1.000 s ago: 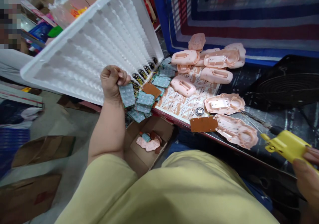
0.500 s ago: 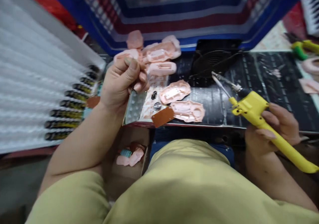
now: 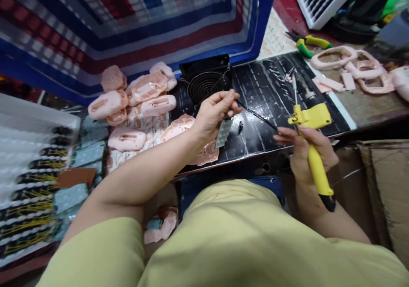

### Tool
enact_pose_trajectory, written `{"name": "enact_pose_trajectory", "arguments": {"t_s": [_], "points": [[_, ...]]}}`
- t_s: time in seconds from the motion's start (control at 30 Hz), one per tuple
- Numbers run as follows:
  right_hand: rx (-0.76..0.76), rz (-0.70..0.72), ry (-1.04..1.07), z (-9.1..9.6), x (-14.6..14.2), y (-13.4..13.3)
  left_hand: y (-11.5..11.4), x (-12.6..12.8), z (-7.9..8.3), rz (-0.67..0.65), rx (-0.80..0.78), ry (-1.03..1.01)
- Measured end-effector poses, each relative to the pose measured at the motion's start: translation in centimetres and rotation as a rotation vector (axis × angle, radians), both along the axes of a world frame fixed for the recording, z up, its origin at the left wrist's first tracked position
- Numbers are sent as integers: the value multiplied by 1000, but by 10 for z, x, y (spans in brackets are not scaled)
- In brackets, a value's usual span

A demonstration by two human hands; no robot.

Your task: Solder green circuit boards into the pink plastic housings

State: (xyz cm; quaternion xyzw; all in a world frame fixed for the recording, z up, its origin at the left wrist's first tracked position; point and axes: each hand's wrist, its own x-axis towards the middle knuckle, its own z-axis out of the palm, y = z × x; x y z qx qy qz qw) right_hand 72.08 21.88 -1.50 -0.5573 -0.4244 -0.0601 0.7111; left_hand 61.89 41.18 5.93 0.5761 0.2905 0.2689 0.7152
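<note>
My left hand (image 3: pixel 219 108) is closed in a pinch over the black bench surface, gripping one end of a thin black cable (image 3: pixel 257 116). The cable stretches across to the fingers of my right hand (image 3: pixel 308 150). A pale green dotted panel (image 3: pixel 224 133) hangs just below my left fingers; whether they hold it I cannot tell. My right hand is wrapped round a yellow soldering gun (image 3: pixel 315 161), its tip pointing up and away. Under my left forearm lie pink plastic shells (image 3: pixel 179 127), partly hidden. A small black part (image 3: pixel 240 127) sits beside the panel.
Pink shells (image 3: pixel 148 87) are heaped at the left, before a striped blue crate (image 3: pixel 191 44). A black fan (image 3: pixel 206 80) stands behind my left hand. Pliers (image 3: pixel 308 43) and pink frames (image 3: pixel 364 67) lie at right. A white tray (image 3: pixel 28 129) holds wired black parts at left.
The view has swung to the right. My left hand has moved right toward the soldering gun, and a black cable now spans both hands. The gun's tip has turned more upright.
</note>
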Motion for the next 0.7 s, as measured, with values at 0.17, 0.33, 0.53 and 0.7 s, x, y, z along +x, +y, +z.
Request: {"name": "enact_pose_trajectory", "arguments": {"t_s": [0.17,0.33,0.53,0.7], "points": [[-76,25,-41,-6,7,10,11,-8,1,59,-173,30],[-264,60,-311,-2,4,31,13,-15,-5,39,-205,47],[-512,-130,-577,-5,-9,58,13,-23,-17,19,-188,64],[-581,-134,-684,-9,-13,63,31,-34,-22,-134,225,279]]}}
